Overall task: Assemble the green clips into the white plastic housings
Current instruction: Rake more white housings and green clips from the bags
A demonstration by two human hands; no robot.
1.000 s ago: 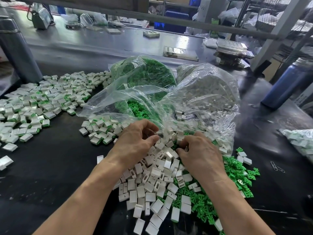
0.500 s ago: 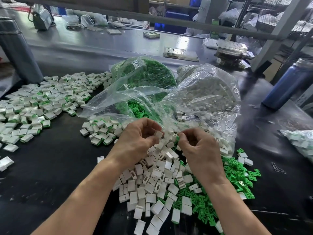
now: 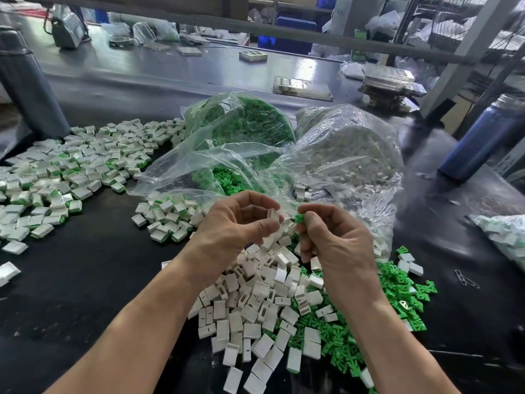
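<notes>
My left hand [image 3: 235,223] pinches one white housing [image 3: 273,215] between thumb and fingers, raised above the table. My right hand [image 3: 338,240] grips a green clip [image 3: 299,218] at its fingertips, a small gap away from the housing. Below both hands lies a heap of loose white housings [image 3: 255,308], with loose green clips [image 3: 397,297] spread to its right. Behind stand a clear bag of green clips [image 3: 244,120] and a clear bag of white housings [image 3: 355,146].
Assembled white-and-green pieces [image 3: 65,172] cover the black table [image 3: 85,280] at the left, with a smaller batch [image 3: 167,214] near my left hand. A blue bottle [image 3: 483,137] stands at the right, a grey post [image 3: 22,81] at the left, another bag [image 3: 502,231] at the right edge.
Both hands rose from the pile of housings. My left hand picked up a white housing and my right a green clip, and the two now face each other.
</notes>
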